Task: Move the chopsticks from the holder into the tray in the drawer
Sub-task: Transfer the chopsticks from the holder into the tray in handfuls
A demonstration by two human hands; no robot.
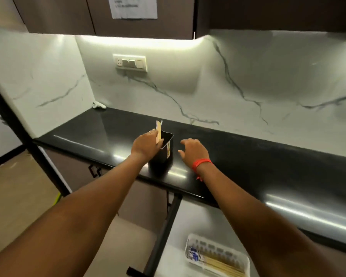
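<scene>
Head view, left grip closed around chopsticks in holder, right grip open, empty.

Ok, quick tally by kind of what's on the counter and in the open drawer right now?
Holders: 1, the black holder on the counter
Wrapped chopstick packs sticking out of the holder: 1, gripped by the left hand
Trays: 1, the white tray in the drawer, with chopsticks in it too blurred to count
Small white objects at the back of the counter: 1
Total: 4
</scene>
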